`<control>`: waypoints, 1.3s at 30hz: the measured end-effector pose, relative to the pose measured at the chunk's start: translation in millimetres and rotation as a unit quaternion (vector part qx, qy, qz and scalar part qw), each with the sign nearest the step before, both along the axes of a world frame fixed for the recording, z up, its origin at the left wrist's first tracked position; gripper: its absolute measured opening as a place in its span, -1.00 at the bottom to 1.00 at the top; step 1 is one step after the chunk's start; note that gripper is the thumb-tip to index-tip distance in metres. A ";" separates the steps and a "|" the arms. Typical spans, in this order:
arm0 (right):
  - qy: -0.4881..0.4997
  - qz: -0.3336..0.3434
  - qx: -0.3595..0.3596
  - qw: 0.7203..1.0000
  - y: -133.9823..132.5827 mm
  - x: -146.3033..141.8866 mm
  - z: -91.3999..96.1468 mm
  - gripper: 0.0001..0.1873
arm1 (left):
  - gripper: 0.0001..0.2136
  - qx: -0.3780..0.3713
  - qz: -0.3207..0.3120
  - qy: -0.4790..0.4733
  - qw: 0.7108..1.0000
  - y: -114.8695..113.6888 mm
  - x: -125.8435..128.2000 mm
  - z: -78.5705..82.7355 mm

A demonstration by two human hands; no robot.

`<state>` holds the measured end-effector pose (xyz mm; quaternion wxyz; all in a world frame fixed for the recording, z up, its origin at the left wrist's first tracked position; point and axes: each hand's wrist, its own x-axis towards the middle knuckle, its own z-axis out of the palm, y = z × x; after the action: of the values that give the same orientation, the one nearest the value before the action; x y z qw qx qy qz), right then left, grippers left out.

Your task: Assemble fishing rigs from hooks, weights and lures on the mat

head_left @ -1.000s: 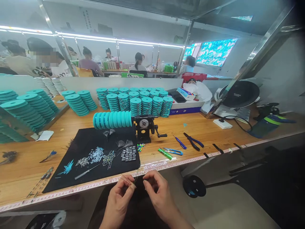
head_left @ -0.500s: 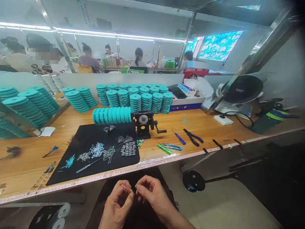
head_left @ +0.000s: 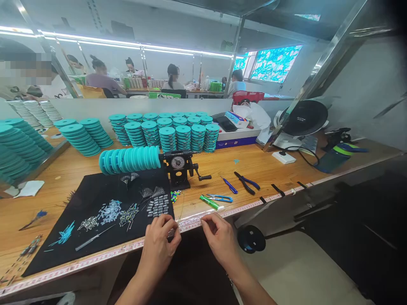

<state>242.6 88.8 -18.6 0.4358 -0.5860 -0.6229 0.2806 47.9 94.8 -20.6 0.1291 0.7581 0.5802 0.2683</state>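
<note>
My left hand [head_left: 161, 241] is at the table's front edge, beside the black mat [head_left: 104, 237]. Its thumb and fingers are pinched together around something small and partly hidden. To the right, my right hand [head_left: 219, 237] is also at the edge, thumb and index finger pressed together; what they pinch is too fine to make out. A thin line [head_left: 182, 208] rises in the gap between the hands. Closest to my left fingers lie several grey ribbed cylinders [head_left: 158, 206] on the mat. Behind them stands a black hand-crank winder [head_left: 178, 167] carrying turquoise spools [head_left: 130, 159].
The mat also holds clear pieces [head_left: 110, 212], small metal parts [head_left: 129, 215], blue sticks [head_left: 65, 233] and a thin tool [head_left: 92, 239]. Right of the winder lie a green tube [head_left: 209, 202], blue snips [head_left: 220, 198] and pliers [head_left: 246, 183]. Spool stacks [head_left: 167, 140] line the back; co-workers sit beyond.
Both hands have moved up from over the lap to the table edge and apart from each other. The view has swung right, so the table things appear farther left.
</note>
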 end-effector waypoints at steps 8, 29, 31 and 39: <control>-0.058 -0.010 0.011 0.998 2.1 7.3 3.4 -0.85 | -0.88 -0.050 -0.032 0.024 0.998 7.9 -2.2 7.8; -0.194 -0.096 0.015 0.976 6.2 11.0 -7.5 -0.87 | -0.83 -0.122 -0.043 0.052 0.990 17.2 -0.6 22.8; -0.201 -0.099 0.020 0.974 7.1 10.9 -8.3 -0.87 | -0.83 -0.120 -0.044 0.053 0.990 16.4 -1.2 23.0; -0.217 -0.116 0.030 0.969 9.2 12.4 -12.2 -0.86 | -0.83 -0.116 -0.052 0.049 0.991 16.7 -1.5 24.7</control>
<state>255.0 98.0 -30.8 0.3372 -0.6875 -0.6387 0.0757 46.4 111.5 4.0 0.2010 0.7797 0.5725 0.1545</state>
